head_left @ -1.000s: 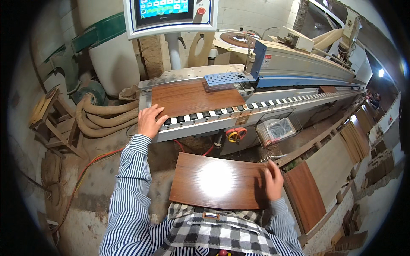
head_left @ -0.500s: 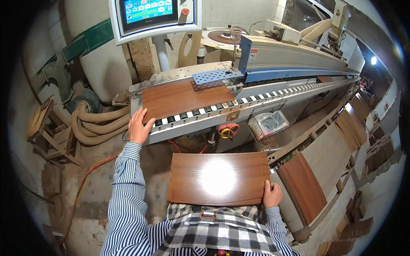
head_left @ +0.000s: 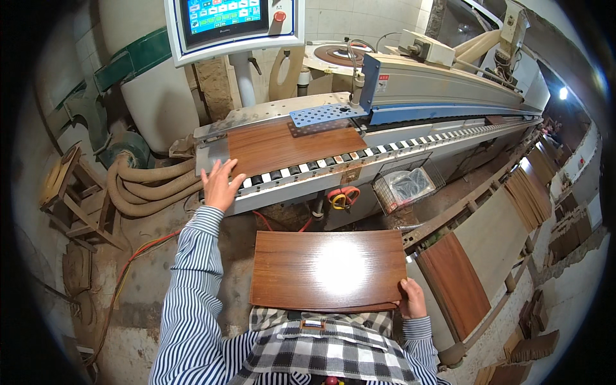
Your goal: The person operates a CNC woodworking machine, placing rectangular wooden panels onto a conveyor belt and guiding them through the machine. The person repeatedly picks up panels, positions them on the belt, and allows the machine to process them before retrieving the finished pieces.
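A brown wood-grain board (head_left: 292, 146) lies flat on the machine's feed bed, its far edge partly under a blue perforated plate (head_left: 327, 115). At the board's near left corner is my left hand (head_left: 221, 186), fingers spread and tips against or just beside its left end. A small stack of similar brown boards (head_left: 301, 266) rests across my lap, glossy under a bright reflection. My right hand (head_left: 412, 300) is closed round the right edge of this stack near its lower corner, the thumb on top.
A long edge-banding machine (head_left: 449, 93) stretches away to the right, with a roller track (head_left: 333, 160) along its near side. Above it hangs a control screen (head_left: 224, 19). Scissors (head_left: 343, 197) and a wire basket (head_left: 409, 187) hang in front. More boards (head_left: 454, 282) lie on a roller rack at right.
The board on the bed has slid to the right, and my left hand has followed it. On my lap the top board sits slightly further left, and my right hand has shifted a little lower.
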The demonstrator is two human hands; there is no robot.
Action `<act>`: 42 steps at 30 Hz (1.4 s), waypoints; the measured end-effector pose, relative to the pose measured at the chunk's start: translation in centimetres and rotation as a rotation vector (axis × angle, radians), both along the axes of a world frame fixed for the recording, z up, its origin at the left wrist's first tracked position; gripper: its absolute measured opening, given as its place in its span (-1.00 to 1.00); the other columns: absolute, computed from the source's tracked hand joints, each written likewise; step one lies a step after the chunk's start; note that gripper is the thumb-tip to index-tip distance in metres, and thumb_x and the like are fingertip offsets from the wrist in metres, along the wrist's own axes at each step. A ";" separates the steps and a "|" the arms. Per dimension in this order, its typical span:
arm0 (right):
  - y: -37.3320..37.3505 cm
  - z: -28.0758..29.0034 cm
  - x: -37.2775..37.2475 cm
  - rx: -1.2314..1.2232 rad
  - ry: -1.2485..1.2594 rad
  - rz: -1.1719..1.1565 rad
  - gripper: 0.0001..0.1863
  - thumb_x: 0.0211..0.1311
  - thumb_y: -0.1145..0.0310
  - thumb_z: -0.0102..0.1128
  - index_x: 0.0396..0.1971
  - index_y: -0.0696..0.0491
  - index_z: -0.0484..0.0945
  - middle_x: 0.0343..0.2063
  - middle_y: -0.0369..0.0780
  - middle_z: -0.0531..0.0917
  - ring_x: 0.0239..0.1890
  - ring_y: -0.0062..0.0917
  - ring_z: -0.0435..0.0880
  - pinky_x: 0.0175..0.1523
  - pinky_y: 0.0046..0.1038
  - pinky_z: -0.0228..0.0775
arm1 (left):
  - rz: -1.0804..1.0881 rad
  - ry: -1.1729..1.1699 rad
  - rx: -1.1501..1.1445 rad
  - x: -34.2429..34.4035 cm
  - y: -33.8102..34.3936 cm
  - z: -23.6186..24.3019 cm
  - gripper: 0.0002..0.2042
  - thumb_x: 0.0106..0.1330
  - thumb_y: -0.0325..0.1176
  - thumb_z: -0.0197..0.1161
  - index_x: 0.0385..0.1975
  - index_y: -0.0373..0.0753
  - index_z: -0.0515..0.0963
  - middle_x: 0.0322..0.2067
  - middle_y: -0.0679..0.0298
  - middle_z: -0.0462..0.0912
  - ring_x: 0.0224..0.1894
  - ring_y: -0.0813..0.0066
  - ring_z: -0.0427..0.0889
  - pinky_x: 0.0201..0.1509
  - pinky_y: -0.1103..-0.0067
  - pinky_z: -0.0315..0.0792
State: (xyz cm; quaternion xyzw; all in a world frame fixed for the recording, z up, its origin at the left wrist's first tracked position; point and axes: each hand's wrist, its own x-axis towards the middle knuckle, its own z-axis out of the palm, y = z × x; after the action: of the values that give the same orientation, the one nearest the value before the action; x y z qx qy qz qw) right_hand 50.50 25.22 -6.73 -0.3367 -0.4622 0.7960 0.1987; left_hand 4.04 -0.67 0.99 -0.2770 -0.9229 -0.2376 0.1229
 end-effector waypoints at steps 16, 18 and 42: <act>-0.3 0.1 0.7 0.005 0.197 0.024 -0.45 0.29 0.27 0.05 0.21 0.19 0.21 -0.19 -0.13 0.61 -0.38 -0.44 0.70 -0.37 -0.45 0.65 | -0.177 -0.060 0.152 1.5 9.7 -0.3 -0.44 0.30 0.04 0.05 0.22 -0.14 0.30 0.15 0.03 0.42 0.30 0.12 0.24 0.41 0.14 -0.16; 0.0 -0.3 1.1 0.002 0.234 0.026 -0.42 0.29 0.26 0.05 0.23 0.19 0.17 -0.17 -0.12 0.61 -0.36 -0.43 0.70 -0.37 -0.44 0.65 | -0.258 -0.066 0.286 1.3 8.5 -0.2 -0.50 0.30 -0.07 0.10 0.18 -0.20 0.35 0.10 0.03 0.47 0.24 0.16 0.34 0.37 0.26 0.03; 0.7 5.0 -19.9 -0.342 0.497 0.164 -0.45 0.36 0.16 0.01 0.25 0.07 0.18 0.10 0.01 0.44 0.06 -0.22 0.54 0.11 -0.31 0.46 | -0.066 0.189 0.035 4.7 -7.3 -1.5 -0.53 0.29 -0.08 0.14 0.14 -0.16 0.42 0.19 0.10 0.39 0.31 0.13 0.22 0.40 0.20 -0.09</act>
State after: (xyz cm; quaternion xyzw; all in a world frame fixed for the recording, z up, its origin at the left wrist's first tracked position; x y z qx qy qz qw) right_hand 30.61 25.89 -1.71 -0.1222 -0.2845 0.9334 0.1812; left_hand 8.71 -7.96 -0.55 -0.3260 -0.8933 -0.2306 0.2064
